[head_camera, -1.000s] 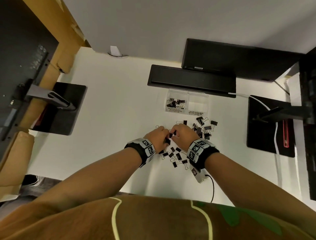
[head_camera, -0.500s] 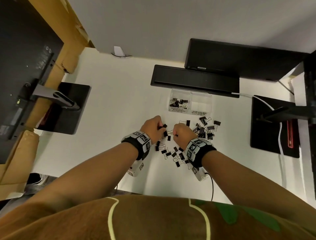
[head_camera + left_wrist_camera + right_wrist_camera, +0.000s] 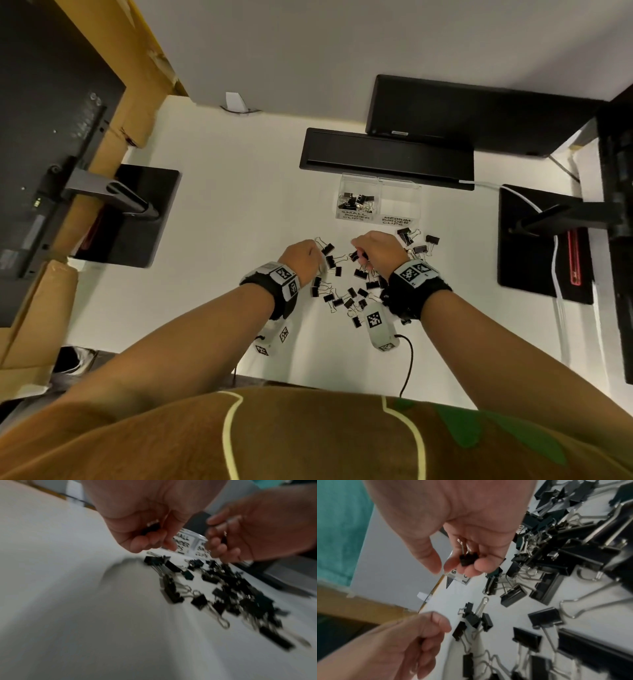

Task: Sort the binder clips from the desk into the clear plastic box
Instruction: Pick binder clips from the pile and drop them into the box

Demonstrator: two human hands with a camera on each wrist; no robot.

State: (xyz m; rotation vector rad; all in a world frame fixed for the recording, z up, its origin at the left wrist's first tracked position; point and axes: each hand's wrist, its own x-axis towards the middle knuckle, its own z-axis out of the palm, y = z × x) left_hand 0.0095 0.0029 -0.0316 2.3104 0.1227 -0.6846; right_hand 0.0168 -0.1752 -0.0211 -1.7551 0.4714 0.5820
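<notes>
Hands: right (image 3: 471, 536) pinches small clip (image 3: 468, 559), left (image 3: 147, 524) curled on another | raised off table (image 3: 212, 240) pile, likely bound for box (image 3: 378, 202) small side.

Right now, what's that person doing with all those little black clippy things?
A person is sorting binder clips off the white desk into a clear plastic box. The right hand holds a small clip in its curled fingers, and the left hand grips another one. The box's "small" side already has clips in it; the "medium" side looks empty. Lots of clips are on the desk.
</notes>
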